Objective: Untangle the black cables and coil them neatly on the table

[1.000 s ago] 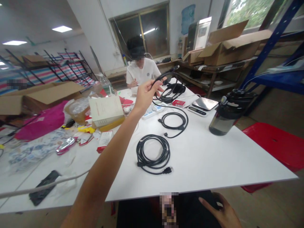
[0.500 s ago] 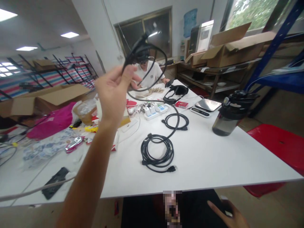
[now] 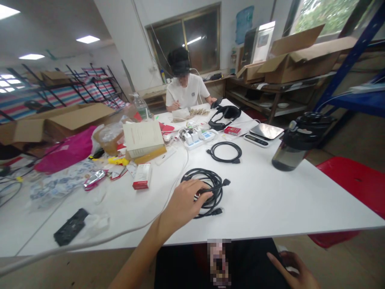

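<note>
My left hand (image 3: 183, 204) lies on the white table (image 3: 258, 200), fingers curled over a black cable on top of a large coil of black cable (image 3: 207, 173). A plug end of that cable (image 3: 226, 182) sticks out to the right of my fingers. A smaller black coil (image 3: 225, 152) lies further back, apart from my hand. My right hand (image 3: 293, 269) hangs below the table's front edge at the lower right, fingers spread and holding nothing.
A dark drinking bottle (image 3: 296, 144), a kitchen scale (image 3: 263, 134), a power strip (image 3: 197, 138) and a headset (image 3: 225, 114) stand behind the coils. Books, packets and a black phone (image 3: 70, 226) lie to the left. Another person (image 3: 185, 88) sits opposite. A red stool (image 3: 351, 180) stands on the right.
My left hand came down from head height with the black cable and now rests on the large coil. The smaller coil lies alone again. My right hand has barely moved.
</note>
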`<state>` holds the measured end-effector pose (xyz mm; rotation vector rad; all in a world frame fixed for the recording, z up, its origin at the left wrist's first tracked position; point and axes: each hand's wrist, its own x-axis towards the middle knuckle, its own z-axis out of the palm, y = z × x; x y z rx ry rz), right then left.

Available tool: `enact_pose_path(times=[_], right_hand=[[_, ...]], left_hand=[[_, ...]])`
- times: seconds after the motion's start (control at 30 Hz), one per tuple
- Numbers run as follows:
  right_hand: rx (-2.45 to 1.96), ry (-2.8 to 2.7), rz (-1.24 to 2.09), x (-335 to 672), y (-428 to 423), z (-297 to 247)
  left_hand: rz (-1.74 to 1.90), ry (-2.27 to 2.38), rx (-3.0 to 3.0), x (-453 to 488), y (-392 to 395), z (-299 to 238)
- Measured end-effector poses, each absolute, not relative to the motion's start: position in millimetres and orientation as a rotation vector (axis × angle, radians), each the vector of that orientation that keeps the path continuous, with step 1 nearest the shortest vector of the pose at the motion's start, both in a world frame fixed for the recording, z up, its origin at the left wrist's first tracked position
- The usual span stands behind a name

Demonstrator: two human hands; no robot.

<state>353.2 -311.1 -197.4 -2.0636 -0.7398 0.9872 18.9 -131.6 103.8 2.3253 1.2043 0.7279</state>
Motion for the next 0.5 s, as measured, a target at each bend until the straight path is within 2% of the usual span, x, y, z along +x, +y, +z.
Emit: enact_pose_path(times=[0.13, 0.23, 0.33, 0.5], right_hand=[[-2.007, -0.846, 0.905, 347, -314, -199], [-1.968, -0.914, 0.846, 338, -312, -195], [-2.028, -0.961, 0.836, 339, -309, -192], [-2.115, -1.107, 0.782, 348, -315, -184]], left_hand=[[0.459, 1.207, 2.097, 21, -140, 104], [0.417, 1.185, 2.080, 23, -142, 103], [0.538, 1.197, 2.029, 22, -141, 104], [0.976, 1.247, 1.866, 14, -127, 119]])
